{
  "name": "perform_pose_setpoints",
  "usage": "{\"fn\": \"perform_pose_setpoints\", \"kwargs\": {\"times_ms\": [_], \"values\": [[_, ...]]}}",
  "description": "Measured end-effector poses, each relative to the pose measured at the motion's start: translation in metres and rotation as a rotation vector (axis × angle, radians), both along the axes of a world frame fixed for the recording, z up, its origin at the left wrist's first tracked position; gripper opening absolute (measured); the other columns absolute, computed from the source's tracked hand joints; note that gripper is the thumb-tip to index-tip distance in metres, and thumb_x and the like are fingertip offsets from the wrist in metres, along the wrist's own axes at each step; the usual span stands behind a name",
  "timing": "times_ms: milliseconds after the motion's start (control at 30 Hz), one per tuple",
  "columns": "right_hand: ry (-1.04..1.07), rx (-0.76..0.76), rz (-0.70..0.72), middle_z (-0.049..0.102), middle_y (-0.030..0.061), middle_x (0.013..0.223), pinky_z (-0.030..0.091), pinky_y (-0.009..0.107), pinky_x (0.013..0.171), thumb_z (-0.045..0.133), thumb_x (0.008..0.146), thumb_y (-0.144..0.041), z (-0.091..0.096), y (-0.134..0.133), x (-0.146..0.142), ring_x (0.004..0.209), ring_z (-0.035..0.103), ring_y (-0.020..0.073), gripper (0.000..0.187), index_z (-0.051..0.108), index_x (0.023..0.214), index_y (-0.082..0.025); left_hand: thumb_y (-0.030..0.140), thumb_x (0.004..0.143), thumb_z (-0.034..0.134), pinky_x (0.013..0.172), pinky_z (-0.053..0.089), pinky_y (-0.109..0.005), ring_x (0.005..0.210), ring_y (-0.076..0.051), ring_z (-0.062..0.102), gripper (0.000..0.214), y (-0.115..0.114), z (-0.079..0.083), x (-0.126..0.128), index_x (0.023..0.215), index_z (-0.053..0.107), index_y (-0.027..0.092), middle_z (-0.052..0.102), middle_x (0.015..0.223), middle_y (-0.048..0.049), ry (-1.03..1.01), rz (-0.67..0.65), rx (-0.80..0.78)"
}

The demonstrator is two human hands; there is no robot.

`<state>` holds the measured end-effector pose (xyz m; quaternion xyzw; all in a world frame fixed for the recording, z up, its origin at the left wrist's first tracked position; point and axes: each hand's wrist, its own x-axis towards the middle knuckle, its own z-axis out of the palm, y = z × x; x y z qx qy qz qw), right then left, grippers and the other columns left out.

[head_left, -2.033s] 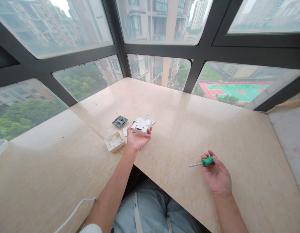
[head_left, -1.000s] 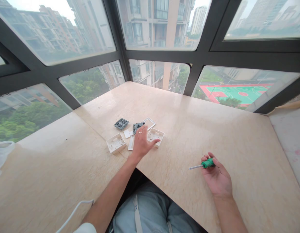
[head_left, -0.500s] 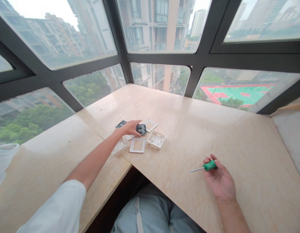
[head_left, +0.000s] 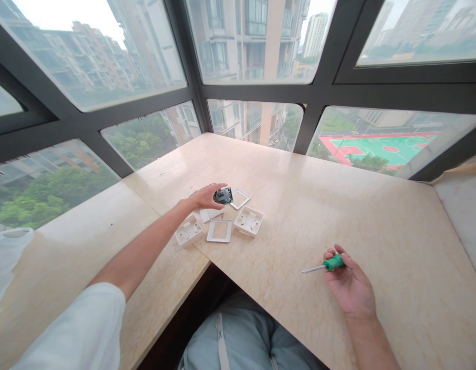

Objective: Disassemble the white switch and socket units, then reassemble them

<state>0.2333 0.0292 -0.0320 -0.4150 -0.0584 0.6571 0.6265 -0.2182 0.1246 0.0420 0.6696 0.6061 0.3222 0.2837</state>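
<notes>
My left hand (head_left: 205, 196) reaches out over the marble sill and grips a dark grey switch module (head_left: 223, 196), lifted a little above the surface. Below it lie a white back box (head_left: 249, 221), a second white back box (head_left: 189, 230), a white square frame (head_left: 219, 230) and a thinner white frame (head_left: 240, 199). Small white plates (head_left: 209, 214) sit under the hand. My right hand (head_left: 349, 285) rests palm up on the sill to the right, fingers curled round a green-handled screwdriver (head_left: 326, 264) whose metal tip points left.
The beige marble sill (head_left: 299, 195) runs along a bay window with dark frames (head_left: 315, 92). A gap in the sill's front edge shows my lap in light jeans (head_left: 241, 339). Something white (head_left: 6, 252) sits at the far left.
My left hand set down the white back box, reached further out, closed on the dark switch module and lifted it off the sill. My right hand has kept still with the screwdriver.
</notes>
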Motion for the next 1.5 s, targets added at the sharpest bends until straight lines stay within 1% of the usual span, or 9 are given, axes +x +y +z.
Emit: {"fn": "perform_pose_setpoints", "kwargs": {"times_ms": [300, 467, 633, 767, 867, 1033, 1133, 1267, 1500], "values": [[0.012, -0.038, -0.021, 0.069, 0.0016, 0.076, 0.061, 0.019, 0.063, 0.083, 0.056, -0.016, 0.004, 0.000, -0.002, 0.071, 0.068, 0.0120, 0.035, 0.075, 0.090, -0.015, 0.031, 0.045, 0.089, 0.103, 0.047, -0.044, 0.110, -0.034, 0.063, 0.064, -0.004, -0.021, -0.007, 0.105, 0.070, 0.021, 0.070, 0.112, -0.0097, 0.108, 0.056, 0.056], [-0.003, -0.036, -0.018, 0.069, 0.0019, 0.077, 0.061, 0.018, 0.064, 0.087, 0.051, -0.017, 0.005, 0.000, -0.003, 0.071, 0.068, 0.0117, 0.041, 0.074, 0.090, -0.014, 0.044, 0.059, 0.083, 0.091, 0.052, -0.041, 0.096, -0.029, 0.068, 0.056, -0.009, -0.031, -0.012, 0.107, 0.064, 0.021, 0.072, 0.104, -0.0076, 0.202, 0.079, 0.088], [-0.012, -0.033, -0.017, 0.068, 0.0015, 0.076, 0.061, 0.018, 0.064, 0.086, 0.050, -0.017, 0.005, 0.000, -0.002, 0.071, 0.068, 0.0115, 0.042, 0.074, 0.090, -0.014, 0.050, 0.061, 0.083, 0.090, 0.053, -0.039, 0.105, -0.029, 0.069, 0.064, -0.013, -0.043, -0.013, 0.112, 0.059, 0.023, 0.072, 0.111, -0.0094, 0.233, 0.100, 0.127], [-0.026, -0.017, -0.010, 0.068, 0.0011, 0.076, 0.061, 0.018, 0.064, 0.086, 0.053, -0.018, 0.003, 0.000, -0.001, 0.072, 0.067, 0.0113, 0.041, 0.073, 0.091, -0.014, 0.056, 0.061, 0.082, 0.087, 0.054, -0.040, 0.094, -0.028, 0.070, 0.053, -0.018, -0.053, -0.013, 0.093, 0.057, 0.022, 0.073, 0.103, -0.0097, 0.240, 0.140, 0.147], [-0.031, -0.013, -0.005, 0.068, 0.0011, 0.077, 0.061, 0.018, 0.065, 0.086, 0.053, -0.019, 0.003, 0.000, -0.001, 0.072, 0.067, 0.0112, 0.042, 0.073, 0.092, -0.014, 0.060, 0.062, 0.082, 0.088, 0.055, -0.042, 0.096, -0.029, 0.070, 0.053, -0.024, -0.058, -0.015, 0.087, 0.053, 0.023, 0.073, 0.106, -0.0121, 0.228, 0.177, 0.165], [-0.027, -0.022, -0.011, 0.067, 0.0012, 0.078, 0.061, 0.018, 0.065, 0.085, 0.053, -0.017, 0.002, 0.001, -0.002, 0.073, 0.067, 0.0112, 0.042, 0.073, 0.093, -0.014, 0.060, 0.059, 0.084, 0.092, 0.054, -0.042, 0.107, -0.030, 0.069, 0.059, -0.032, -0.063, -0.017, 0.092, 0.052, 0.023, 0.073, 0.115, -0.0140, 0.193, 0.200, 0.187], [-0.027, -0.024, -0.022, 0.067, 0.0013, 0.078, 0.061, 0.018, 0.064, 0.084, 0.054, -0.017, 0.003, 0.000, -0.002, 0.073, 0.067, 0.0114, 0.041, 0.073, 0.093, -0.014, 0.059, 0.060, 0.084, 0.095, 0.054, -0.043, 0.114, -0.032, 0.068, 0.055, -0.034, -0.066, -0.018, 0.089, 0.053, 0.023, 0.070, 0.123, -0.0167, 0.177, 0.203, 0.200], [-0.029, -0.026, -0.026, 0.067, 0.0015, 0.077, 0.061, 0.018, 0.062, 0.083, 0.053, -0.016, 0.005, 0.000, -0.003, 0.071, 0.067, 0.0114, 0.040, 0.073, 0.092, -0.014, 0.058, 0.062, 0.084, 0.095, 0.053, -0.045, 0.113, -0.033, 0.068, 0.050, -0.033, -0.066, -0.016, 0.083, 0.054, 0.023, 0.070, 0.124, -0.0184, 0.166, 0.203, 0.215], [-0.040, -0.040, -0.030, 0.066, 0.0015, 0.077, 0.061, 0.018, 0.061, 0.083, 0.052, -0.017, 0.006, 0.000, -0.004, 0.070, 0.066, 0.0116, 0.040, 0.073, 0.091, -0.014, 0.051, 0.062, 0.085, 0.101, 0.050, -0.046, 0.110, -0.033, 0.070, 0.039, -0.033, -0.060, -0.011, 0.074, 0.061, 0.022, 0.072, 0.122, -0.0144, 0.158, 0.181, 0.247]]}}
